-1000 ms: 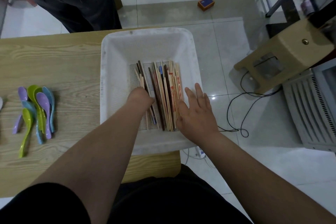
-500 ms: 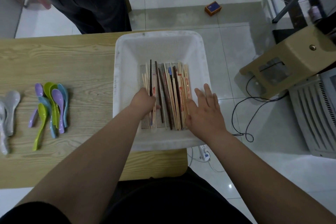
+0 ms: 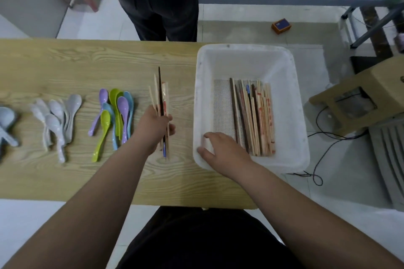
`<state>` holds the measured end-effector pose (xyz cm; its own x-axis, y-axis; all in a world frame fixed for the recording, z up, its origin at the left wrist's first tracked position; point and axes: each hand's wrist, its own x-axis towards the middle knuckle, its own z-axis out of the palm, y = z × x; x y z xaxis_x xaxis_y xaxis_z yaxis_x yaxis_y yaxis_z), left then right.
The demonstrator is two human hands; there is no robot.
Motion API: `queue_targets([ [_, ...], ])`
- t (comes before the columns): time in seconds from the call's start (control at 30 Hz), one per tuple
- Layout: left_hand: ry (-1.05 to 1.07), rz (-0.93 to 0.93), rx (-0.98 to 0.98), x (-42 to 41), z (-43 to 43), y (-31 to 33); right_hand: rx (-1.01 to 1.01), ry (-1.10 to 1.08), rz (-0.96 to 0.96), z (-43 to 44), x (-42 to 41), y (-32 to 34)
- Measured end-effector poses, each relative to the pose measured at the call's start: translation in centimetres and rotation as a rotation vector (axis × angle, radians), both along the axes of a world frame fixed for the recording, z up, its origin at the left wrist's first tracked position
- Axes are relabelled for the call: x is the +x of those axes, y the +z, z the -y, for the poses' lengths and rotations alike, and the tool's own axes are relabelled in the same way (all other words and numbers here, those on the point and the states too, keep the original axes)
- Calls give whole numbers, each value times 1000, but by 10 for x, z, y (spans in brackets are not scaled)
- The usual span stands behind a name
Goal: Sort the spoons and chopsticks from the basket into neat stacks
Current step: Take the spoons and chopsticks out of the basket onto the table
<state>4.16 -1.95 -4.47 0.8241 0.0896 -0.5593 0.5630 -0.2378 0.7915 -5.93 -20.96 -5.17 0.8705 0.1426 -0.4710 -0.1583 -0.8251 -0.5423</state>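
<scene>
My left hand [image 3: 156,125] grips a small bundle of chopsticks [image 3: 161,91] over the wooden table [image 3: 65,67], just left of the white basket [image 3: 299,116]. The bundle mixes pale wooden sticks, a dark one and a paper-wrapped pair. More chopsticks [image 3: 253,116] lie side by side on the right half of the basket's floor. My right hand [image 3: 220,149] rests on the basket's near left rim, thumb outside and fingers curled over the edge. Coloured plastic spoons [image 3: 117,116] lie in a pile left of my left hand, and white spoons [image 3: 58,120] lie further left.
A person in dark trousers [image 3: 159,0] stands at the far side of the table. A tan plastic stool [image 3: 358,96] and black cables [image 3: 321,137] are on the floor to the right of the basket. Greyish spoons [image 3: 6,124] sit at the left edge.
My left hand has lifted a few chopsticks out of the basket and carried them left over the table. My right hand moved from the basket's right side to its near left rim.
</scene>
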Motion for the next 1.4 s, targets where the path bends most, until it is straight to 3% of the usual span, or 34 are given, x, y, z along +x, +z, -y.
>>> queue_targets([
  [0.17, -157, -163, 258, 2, -39, -50, -87, -58, -16, -22, 4, -4],
  [0.27, -365, -95, 469, 10, -37, -56, -112, -92, -30, -23, 2, -8],
  [0.53, -557, 52, 557, 4, -41, -75, -199, -121, 9, -30, -1, -11],
  [0.63, -805, 215, 638, -12, -53, -89, -224, -126, 13, -32, -1, -12],
  [0.73, -1006, 248, 749, -19, -62, -101, -240, -120, 22, -33, -1, -12],
  [1.1, -889, 274, 697, -17, -58, -86, -163, -98, 33, -20, -6, -7],
  [1.23, -720, 404, 644, -18, -44, -67, -200, -98, 197, 20, -12, -1],
  [1.4, -601, 758, 524, -28, 19, -19, -415, -11, 374, 100, -21, -6],
])
